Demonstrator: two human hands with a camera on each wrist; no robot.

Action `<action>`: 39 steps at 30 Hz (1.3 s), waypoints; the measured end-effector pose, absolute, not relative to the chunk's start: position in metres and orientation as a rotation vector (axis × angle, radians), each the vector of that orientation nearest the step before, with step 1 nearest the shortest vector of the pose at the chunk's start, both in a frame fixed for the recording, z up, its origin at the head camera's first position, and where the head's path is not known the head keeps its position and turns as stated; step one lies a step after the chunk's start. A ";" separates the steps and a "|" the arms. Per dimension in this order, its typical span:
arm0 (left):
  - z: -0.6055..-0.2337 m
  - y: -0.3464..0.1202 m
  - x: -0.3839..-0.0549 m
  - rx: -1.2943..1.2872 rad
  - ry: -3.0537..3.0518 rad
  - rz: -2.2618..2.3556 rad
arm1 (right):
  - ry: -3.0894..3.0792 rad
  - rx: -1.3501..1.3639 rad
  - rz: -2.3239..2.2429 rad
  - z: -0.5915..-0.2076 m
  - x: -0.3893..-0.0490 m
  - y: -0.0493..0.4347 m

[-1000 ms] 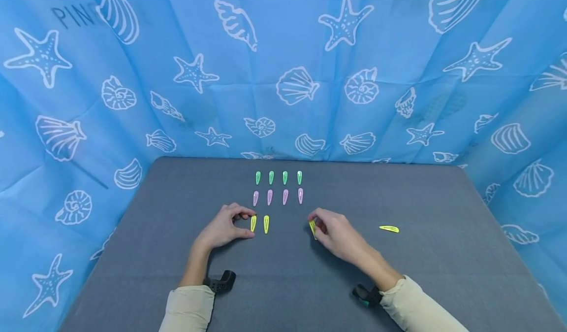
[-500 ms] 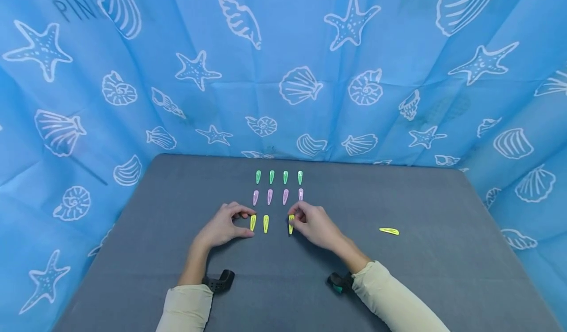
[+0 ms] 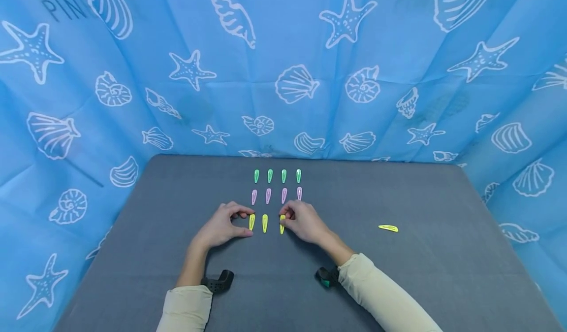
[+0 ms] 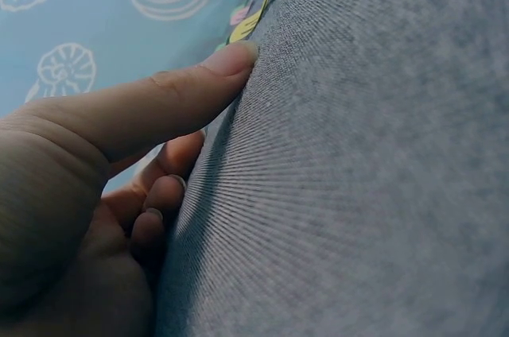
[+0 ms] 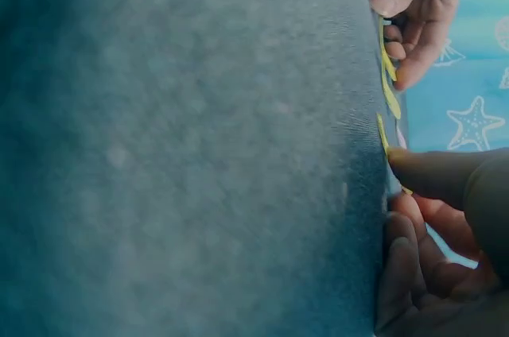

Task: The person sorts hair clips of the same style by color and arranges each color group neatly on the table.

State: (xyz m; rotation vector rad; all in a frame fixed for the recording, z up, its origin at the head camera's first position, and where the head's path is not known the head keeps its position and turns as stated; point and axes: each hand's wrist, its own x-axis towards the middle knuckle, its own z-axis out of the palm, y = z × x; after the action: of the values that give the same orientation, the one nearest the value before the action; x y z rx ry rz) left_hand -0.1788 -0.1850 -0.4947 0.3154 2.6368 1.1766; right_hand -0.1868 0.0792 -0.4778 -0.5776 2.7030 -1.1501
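My left hand (image 3: 225, 226) rests at the left end of a yellow row, its thumb and forefinger at the two ends of a yellow snap hair clip (image 3: 252, 222). A second yellow clip (image 3: 265, 223) lies upright just right of it. Between thumb and fingers, my right hand (image 3: 304, 222) pinches a third yellow hair clip (image 3: 282, 225), low over the table and in line with the other two. The right wrist view shows this held clip (image 5: 382, 132) partly hidden by the thumb. Off to the right lies another yellow clip (image 3: 388, 228), turned sideways.
Behind the yellow row runs a row of pink clips (image 3: 268, 196), and behind that a row of green clips (image 3: 270, 176). They lie on a grey cloth-covered table (image 3: 177, 184). A blue shell-patterned curtain (image 3: 297, 110) hangs along the table's back and sides.
My right hand has carried its yellow clip leftward, close to the second yellow clip, and the clip has turned from slanted to nearly upright. The left hand has stayed in place.
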 end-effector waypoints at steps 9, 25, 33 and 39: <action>-0.497 -0.186 -0.180 0.320 2.633 1.186 | 2.791 -0.536 -1.084 -0.478 -0.183 0.075; -0.498 -0.187 -0.179 0.360 2.639 1.191 | 3.190 -0.827 -0.446 -0.454 -0.167 0.096; -0.495 -0.187 -0.179 0.368 2.631 1.196 | 3.222 -0.820 -0.347 -0.460 -0.167 0.127; -0.494 -0.187 -0.178 0.366 2.624 1.205 | 3.192 -0.670 -0.357 -0.461 -0.167 0.156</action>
State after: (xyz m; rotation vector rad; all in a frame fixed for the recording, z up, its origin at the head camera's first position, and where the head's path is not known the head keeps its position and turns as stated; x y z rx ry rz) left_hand -0.1779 -0.1870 -0.4940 0.3657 2.6238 1.2051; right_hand -0.1674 0.1555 -0.4611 -0.6698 3.1915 -0.3570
